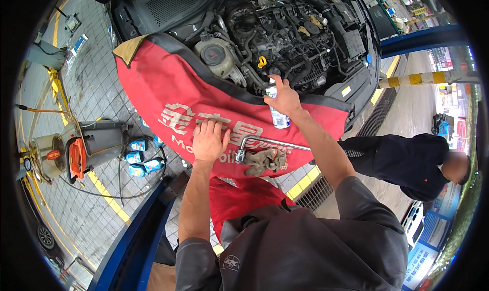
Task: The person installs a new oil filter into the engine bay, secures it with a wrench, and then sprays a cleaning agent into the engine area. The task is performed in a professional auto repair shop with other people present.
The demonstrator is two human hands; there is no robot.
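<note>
My right hand (pixel 286 98) is wrapped round a white and blue spray can (pixel 279 119), held upright at the edge of the engine bay with a finger up at its nozzle. Flat on the red fender cover (pixel 145 82) lies my left hand (pixel 210 141), fingers spread and holding nothing. Between my forearms, a bent metal socket wrench (pixel 260 140) rests on the cover. Beside its shaft is a crumpled pair of grey work gloves (pixel 267 161). Just beyond the can are a yellow dipstick handle (pixel 262 62) and the exposed engine (pixel 285 36).
A whitish fluid reservoir (pixel 214 52) sits in the bay. Left on the tiled floor are several blue bottles (pixel 136 157), a hose and a grey machine with an orange part (pixel 76 158). A person in dark clothes (pixel 407 161) stands at right. Blue lift posts (pixel 137 240) flank me.
</note>
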